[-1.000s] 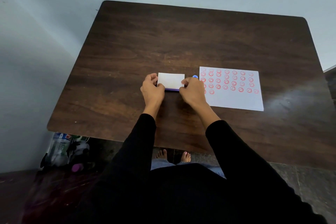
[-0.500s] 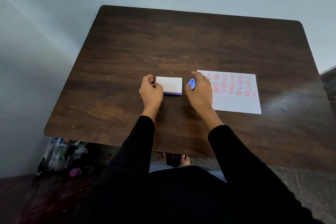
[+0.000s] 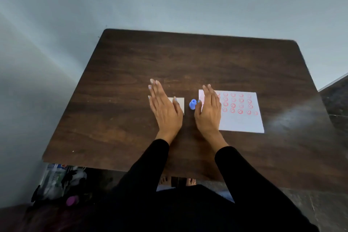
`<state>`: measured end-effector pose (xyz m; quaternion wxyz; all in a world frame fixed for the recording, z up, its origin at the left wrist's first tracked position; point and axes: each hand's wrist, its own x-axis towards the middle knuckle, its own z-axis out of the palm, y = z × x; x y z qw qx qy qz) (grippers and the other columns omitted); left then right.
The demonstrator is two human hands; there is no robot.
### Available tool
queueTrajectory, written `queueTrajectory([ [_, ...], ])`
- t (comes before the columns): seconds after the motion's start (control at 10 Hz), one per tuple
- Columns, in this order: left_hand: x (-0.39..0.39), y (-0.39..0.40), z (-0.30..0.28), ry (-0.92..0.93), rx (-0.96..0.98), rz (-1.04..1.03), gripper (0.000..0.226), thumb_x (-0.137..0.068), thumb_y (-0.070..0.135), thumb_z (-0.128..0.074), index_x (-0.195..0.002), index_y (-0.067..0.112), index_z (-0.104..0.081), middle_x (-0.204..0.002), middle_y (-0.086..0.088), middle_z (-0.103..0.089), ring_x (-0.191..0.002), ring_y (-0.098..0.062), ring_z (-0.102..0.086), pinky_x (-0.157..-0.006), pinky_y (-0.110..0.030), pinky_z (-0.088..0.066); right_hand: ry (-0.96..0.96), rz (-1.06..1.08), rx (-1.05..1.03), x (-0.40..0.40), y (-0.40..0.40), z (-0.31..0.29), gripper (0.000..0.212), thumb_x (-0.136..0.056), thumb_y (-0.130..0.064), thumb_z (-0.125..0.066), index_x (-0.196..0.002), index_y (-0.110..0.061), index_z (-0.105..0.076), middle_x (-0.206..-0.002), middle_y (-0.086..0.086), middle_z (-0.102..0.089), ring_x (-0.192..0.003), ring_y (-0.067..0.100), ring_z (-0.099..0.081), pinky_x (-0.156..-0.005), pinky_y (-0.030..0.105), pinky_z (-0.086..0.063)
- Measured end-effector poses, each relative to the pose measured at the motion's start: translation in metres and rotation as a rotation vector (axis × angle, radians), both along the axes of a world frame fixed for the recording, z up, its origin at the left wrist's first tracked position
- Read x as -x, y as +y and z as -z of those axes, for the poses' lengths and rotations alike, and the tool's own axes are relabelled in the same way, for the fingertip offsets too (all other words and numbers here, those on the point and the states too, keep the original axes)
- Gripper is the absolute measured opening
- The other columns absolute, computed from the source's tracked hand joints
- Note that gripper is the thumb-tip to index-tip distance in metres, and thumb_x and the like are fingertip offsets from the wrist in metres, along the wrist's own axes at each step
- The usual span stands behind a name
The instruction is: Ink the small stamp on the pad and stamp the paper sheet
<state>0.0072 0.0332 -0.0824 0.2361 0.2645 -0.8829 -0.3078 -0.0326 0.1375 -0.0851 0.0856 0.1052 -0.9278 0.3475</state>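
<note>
A small blue stamp stands upright on the dark wooden table, between my two hands. Left of it lies the white closed ink pad, half hidden under my left hand, which is flat with fingers stretched out and holds nothing. My right hand is also flat and open; its thumb tip is right beside the stamp, and it covers the left edge of the white paper sheet. The sheet carries several rows of red smiley prints.
A grey wall rises behind and left of the table. Under the table's front left corner sits a heap of bottles and bags on the floor. My bare feet show below the front edge.
Both hands have let go: the left has left the ink pad and opened flat, the right has released the blue stamp, which stands alone. The camera has tilted and moved back.
</note>
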Motion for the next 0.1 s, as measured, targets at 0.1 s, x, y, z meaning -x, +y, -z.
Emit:
queueTrajectory([
  [0.1, 0.0089, 0.0090, -0.0033, 0.016, 0.109, 0.078, 0.069, -0.093, 0.024, -0.033, -0.148, 0.000, 0.000, -0.159, -0.018, -0.001, -0.148, -0.027, 0.002, -0.119, -0.039, 0.003, 0.141, 0.001, -0.009, 0.0106, 0.0009, -0.0049, 0.049, -0.094, -0.025, -0.037, -0.140, -0.007, -0.034, -0.150, 0.014, -0.036, -0.140, 0.028, -0.031, -0.111, 0.041, -0.031],
])
